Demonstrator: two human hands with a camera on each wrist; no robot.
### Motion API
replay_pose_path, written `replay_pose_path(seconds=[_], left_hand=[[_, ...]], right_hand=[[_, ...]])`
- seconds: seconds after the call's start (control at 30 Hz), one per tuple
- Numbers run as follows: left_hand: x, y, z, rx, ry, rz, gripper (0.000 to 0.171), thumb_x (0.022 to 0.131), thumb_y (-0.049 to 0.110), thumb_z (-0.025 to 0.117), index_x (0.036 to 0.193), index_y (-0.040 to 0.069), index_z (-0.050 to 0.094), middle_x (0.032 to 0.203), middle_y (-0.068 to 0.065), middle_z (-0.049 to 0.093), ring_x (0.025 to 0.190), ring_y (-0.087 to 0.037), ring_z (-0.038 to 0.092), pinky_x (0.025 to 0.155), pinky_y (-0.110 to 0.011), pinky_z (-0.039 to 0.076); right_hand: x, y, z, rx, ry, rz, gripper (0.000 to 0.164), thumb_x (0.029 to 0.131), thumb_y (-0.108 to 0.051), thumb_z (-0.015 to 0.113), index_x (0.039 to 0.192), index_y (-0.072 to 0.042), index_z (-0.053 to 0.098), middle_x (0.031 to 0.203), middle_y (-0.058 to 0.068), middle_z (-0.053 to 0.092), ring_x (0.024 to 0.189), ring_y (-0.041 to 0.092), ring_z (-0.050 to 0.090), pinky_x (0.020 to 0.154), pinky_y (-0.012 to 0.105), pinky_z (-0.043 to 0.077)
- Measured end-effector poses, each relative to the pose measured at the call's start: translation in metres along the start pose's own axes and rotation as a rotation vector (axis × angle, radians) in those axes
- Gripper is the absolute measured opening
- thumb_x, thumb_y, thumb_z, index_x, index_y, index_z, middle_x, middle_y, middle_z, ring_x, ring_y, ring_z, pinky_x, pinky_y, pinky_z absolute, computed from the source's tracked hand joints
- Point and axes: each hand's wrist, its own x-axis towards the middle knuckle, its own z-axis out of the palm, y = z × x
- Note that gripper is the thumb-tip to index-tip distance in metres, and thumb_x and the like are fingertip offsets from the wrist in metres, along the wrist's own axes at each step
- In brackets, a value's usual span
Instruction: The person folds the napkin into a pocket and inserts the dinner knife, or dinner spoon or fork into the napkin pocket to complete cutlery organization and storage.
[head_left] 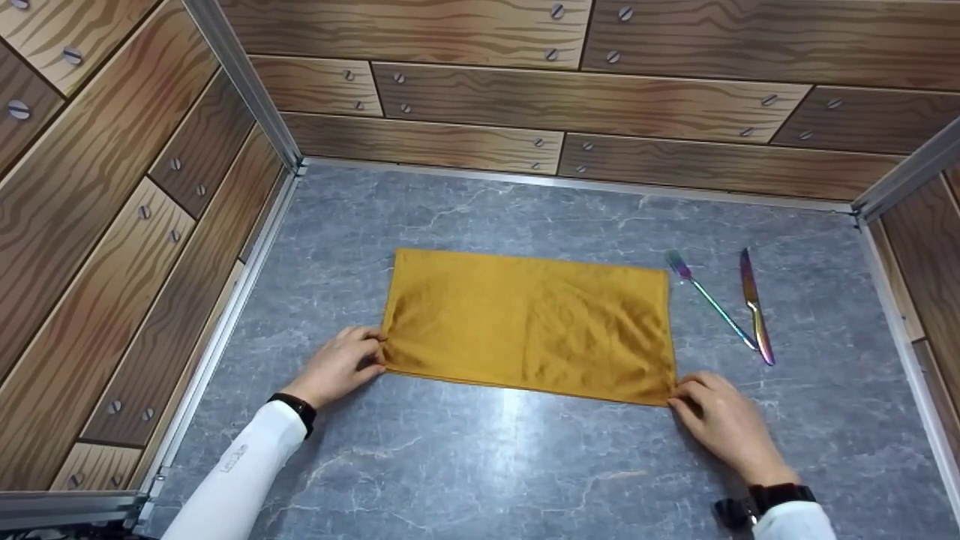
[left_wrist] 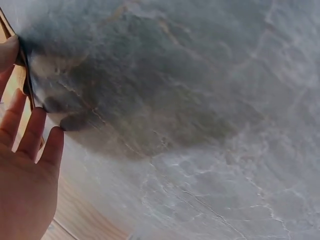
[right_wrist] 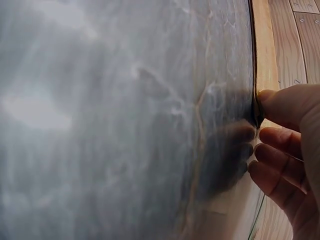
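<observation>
A mustard-yellow cloth napkin (head_left: pixel 487 322) lies as a wide, folded rectangle on the grey marbled table, its right half wrinkled. At its near left corner, my left hand (head_left: pixel 341 365) pinches the edge; the left wrist view shows the thumb and a finger at the fabric, with the other fingers (left_wrist: pixel 51 150) extended. My right hand (head_left: pixel 721 420) pinches the near right corner, seen too in the right wrist view, where the thumb (right_wrist: pixel 282 107) presses on the cloth edge (right_wrist: pixel 265 50). Both hands touch the table or hover just over it; I cannot tell which.
Right of the napkin lie an iridescent fork (head_left: pixel 721 312) and an iridescent knife (head_left: pixel 753 304), their handle ends close together. The fork's head is near the napkin's far right corner. Wood-patterned panels (head_left: pixel 480 97) with metal edging enclose the table (head_left: pixel 465 472) at the back and sides.
</observation>
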Motion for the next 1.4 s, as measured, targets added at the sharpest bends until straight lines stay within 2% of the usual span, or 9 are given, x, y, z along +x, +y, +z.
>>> replay_pose_path(seconds=[0.17,0.37,0.47,0.6,0.7,0.87,1.03,1.23,1.4], left_hand=[[-0.002,0.001,0.0,0.134,0.02,0.132,0.005,0.09,0.022,0.073,0.094,0.021,0.07,0.134,-0.005,0.058,0.124,-0.027,0.052,0.104,-0.05,0.04],[-0.001,0.005,-0.002,0.247,0.078,0.286,0.02,0.088,0.015,0.074,0.108,0.014,0.071,0.128,-0.01,0.063,0.117,-0.03,0.059,0.1,-0.053,0.043],[-0.001,0.006,-0.004,0.268,0.07,0.29,0.022,0.086,0.014,0.074,0.108,0.013,0.071,0.126,-0.01,0.063,0.114,-0.031,0.06,0.1,-0.052,0.044],[0.003,0.012,-0.008,0.259,0.035,0.236,0.017,0.087,0.022,0.073,0.103,0.016,0.072,0.131,-0.009,0.06,0.116,-0.03,0.057,0.103,-0.051,0.041],[0.013,0.024,-0.011,0.25,0.004,0.194,0.028,0.091,0.03,0.069,0.116,0.017,0.071,0.14,-0.009,0.054,0.123,-0.032,0.052,0.106,-0.053,0.036],[0.048,0.057,-0.007,0.257,-0.053,0.231,0.052,0.096,0.032,0.062,0.143,0.013,0.052,0.15,-0.012,0.043,0.135,-0.034,0.041,0.112,-0.054,0.027],[0.104,0.097,0.009,0.284,-0.103,0.269,0.059,0.1,0.031,0.055,0.151,0.007,0.038,0.154,-0.013,0.037,0.141,-0.032,0.032,0.117,-0.049,0.017],[0.173,0.124,0.043,0.328,-0.145,0.173,0.057,0.103,0.028,0.044,0.154,0.009,0.03,0.159,-0.009,0.027,0.147,-0.027,0.02,0.119,-0.043,0.011],[0.205,0.127,0.065,0.347,-0.134,0.104,0.055,0.105,0.027,0.039,0.155,0.008,0.027,0.162,-0.009,0.018,0.148,-0.024,0.013,0.119,-0.041,0.01]], right_hand=[[-0.002,0.001,-0.002,0.0,-0.004,-0.002,0.015,0.075,-0.012,0.084,0.084,-0.015,0.072,0.093,-0.002,0.062,0.087,0.018,0.059,0.075,0.038,0.05],[-0.002,0.003,-0.003,0.008,-0.017,0.025,0.015,0.075,-0.012,0.084,0.083,-0.014,0.072,0.094,-0.001,0.063,0.088,0.02,0.059,0.075,0.04,0.05],[-0.001,0.001,-0.004,0.018,-0.037,0.04,0.014,0.076,-0.012,0.084,0.083,-0.014,0.072,0.095,-0.001,0.063,0.089,0.021,0.059,0.077,0.041,0.05],[0.005,-0.002,-0.008,0.027,-0.057,0.069,0.013,0.078,-0.013,0.082,0.084,-0.015,0.071,0.094,-0.002,0.062,0.088,0.021,0.059,0.076,0.041,0.049],[0.016,-0.007,-0.012,0.023,-0.051,0.074,0.011,0.082,-0.016,0.079,0.089,-0.014,0.07,0.095,0.0,0.063,0.089,0.022,0.058,0.077,0.043,0.049],[0.055,-0.023,-0.011,0.019,-0.027,-0.002,0.02,0.087,-0.017,0.074,0.104,-0.009,0.07,0.106,0.01,0.066,0.101,0.03,0.057,0.088,0.051,0.045],[0.113,-0.052,0.013,0.029,-0.065,-0.08,0.033,0.091,-0.016,0.068,0.122,-0.004,0.066,0.127,0.016,0.061,0.125,0.038,0.048,0.106,0.056,0.034],[0.177,-0.084,0.06,0.01,-0.239,-0.033,0.048,0.099,-0.019,0.055,0.143,0.0,0.048,0.147,0.019,0.044,0.141,0.037,0.03,0.114,0.053,0.024],[0.204,-0.092,0.086,0.022,-0.333,0.049,0.055,0.101,-0.018,0.049,0.15,0.002,0.033,0.156,0.018,0.029,0.146,0.033,0.017,0.118,0.046,0.015]])
